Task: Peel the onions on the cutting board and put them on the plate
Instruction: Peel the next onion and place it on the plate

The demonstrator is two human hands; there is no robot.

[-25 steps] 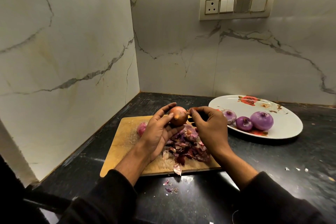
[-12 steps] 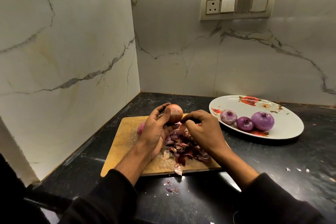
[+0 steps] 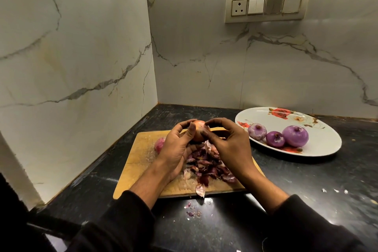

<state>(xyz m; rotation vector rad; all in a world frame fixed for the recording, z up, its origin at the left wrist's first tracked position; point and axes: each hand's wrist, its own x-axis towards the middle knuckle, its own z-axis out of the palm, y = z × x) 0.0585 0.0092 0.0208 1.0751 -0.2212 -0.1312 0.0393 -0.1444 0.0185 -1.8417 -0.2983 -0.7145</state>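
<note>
Head view: left hand [image 3: 178, 147] grips the onion [image 3: 198, 132] above the board [image 3: 141, 153]. Right hand [image 3: 229, 145], lower half a second ago, now pinches skin at its top: peeling continues. Plate [image 3: 323, 147], right of hands, holds three peeled.

Red roses are printed on the white oval plate [image 3: 319, 147] w/ three purple peeled onions [image 3: 295, 136]; the black stone counter [image 3: 306, 180] is speckled.
</note>
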